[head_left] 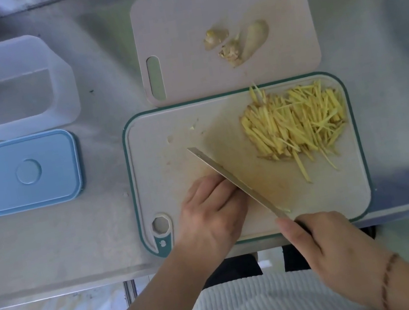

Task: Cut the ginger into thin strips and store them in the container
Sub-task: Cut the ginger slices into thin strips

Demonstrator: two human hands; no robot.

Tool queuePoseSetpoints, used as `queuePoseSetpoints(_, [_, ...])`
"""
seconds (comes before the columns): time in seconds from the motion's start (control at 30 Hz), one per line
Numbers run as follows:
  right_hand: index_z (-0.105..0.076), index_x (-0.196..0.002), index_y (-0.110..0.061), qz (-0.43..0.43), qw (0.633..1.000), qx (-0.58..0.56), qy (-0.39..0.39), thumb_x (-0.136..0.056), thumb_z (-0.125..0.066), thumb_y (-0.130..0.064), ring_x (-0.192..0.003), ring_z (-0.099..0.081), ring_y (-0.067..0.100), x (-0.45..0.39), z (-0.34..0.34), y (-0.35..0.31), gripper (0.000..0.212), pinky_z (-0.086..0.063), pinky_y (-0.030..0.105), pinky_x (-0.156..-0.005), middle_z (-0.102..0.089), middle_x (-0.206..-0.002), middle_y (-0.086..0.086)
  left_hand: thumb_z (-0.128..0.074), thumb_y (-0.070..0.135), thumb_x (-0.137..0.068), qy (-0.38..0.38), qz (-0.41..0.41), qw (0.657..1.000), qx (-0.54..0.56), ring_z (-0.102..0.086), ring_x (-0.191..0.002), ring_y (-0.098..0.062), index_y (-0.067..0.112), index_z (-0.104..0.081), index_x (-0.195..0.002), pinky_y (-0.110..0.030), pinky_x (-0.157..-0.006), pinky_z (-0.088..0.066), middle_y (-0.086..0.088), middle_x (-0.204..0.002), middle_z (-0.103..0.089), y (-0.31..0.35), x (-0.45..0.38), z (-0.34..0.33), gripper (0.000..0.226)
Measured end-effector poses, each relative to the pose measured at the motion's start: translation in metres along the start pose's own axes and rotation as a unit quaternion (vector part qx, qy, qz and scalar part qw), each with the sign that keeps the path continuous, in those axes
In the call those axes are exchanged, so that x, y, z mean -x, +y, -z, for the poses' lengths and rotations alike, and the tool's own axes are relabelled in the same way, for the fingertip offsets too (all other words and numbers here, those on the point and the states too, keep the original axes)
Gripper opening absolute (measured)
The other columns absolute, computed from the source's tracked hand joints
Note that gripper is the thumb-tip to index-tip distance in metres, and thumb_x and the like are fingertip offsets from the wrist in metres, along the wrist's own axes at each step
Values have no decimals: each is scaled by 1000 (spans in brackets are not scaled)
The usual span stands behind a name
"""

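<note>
A pile of thin yellow ginger strips [298,123] lies on the right part of the green-rimmed cutting board [161,162]. My right hand [330,247] grips the handle of a knife [231,177] whose blade runs diagonally up-left across the board. My left hand [210,213] rests curled on the board, fingers against the left side of the blade; whether it covers any ginger cannot be seen. A clear plastic container [10,87] stands open at the far left, its blue lid [29,172] lying flat in front of it.
A second pink cutting board [176,24] lies behind the first, carrying ginger peel and trimmed scraps [235,41]. The metal counter's front edge runs just below the near board. A dark round object sits at the far right edge.
</note>
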State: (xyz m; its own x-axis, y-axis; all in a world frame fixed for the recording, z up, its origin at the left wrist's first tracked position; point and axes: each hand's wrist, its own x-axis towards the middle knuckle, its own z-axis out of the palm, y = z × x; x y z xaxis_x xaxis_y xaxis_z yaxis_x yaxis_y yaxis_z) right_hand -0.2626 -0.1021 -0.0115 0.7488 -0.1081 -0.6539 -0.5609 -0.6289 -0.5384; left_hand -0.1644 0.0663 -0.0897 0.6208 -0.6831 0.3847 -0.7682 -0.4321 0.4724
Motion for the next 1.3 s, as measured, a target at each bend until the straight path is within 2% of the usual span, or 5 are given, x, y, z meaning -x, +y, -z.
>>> queuePoseSetpoints(0.47, [-33, -52, -19, 13, 999, -29, 6, -80, -7, -78, -42, -34, 11, -16, -4, -17, 70, -34, 23, -48, -31, -42, -3, -76, 7, -89, 3, 11, 1000, 9, -65, -91, -22, 7, -80, -88, -28, -84, -51, -3, -95, -75, -2, 3, -2, 4])
queuePoseSetpoints(0.73, [-31, -51, -20, -11, 1000, -26, 6, -77, -7, -83, -44, -37, 13, 8, -5, -6, 72, -34, 24, -48, -39, -46, -2, -73, 7, -91, 5, 14, 1000, 9, -69, -86, -22, 7, -80, -86, -32, -78, -55, -2, -94, -76, -3, 3, 2, 9])
queuePoseSetpoints(0.9, [-35, -52, -16, 13, 999, -36, 0, -79, -11, -73, -42, -35, 11, -21, -2, -25, 67, -38, 28, -50, -33, -43, 0, -71, 8, -93, -5, 17, 1000, 11, -68, -87, -21, 8, -79, -85, -31, -78, -55, -1, -93, -76, -2, 1, 3, 11])
queuePoseSetpoints(1.13, [-29, -52, -18, -14, 999, -47, 8, -79, -9, -81, -43, -32, 12, 7, -7, -11, 71, -32, 22, -47, -33, -44, -2, -69, 5, -93, -30, -2, 1000, 3, -71, -89, -22, 7, -80, -86, -31, -81, -55, -2, -97, -77, -5, 2, 9, 13])
queuePoseSetpoints(1.3, [-30, -52, -16, 14, 999, -47, 10, -80, -15, -72, -41, -30, 11, -23, -3, -28, 64, -32, 27, -47, -28, -42, -2, -78, 7, -85, -38, -23, 999, -16, -72, -83, -21, 8, -80, -85, -33, -75, -57, -2, -93, -77, -5, -4, 12, 2])
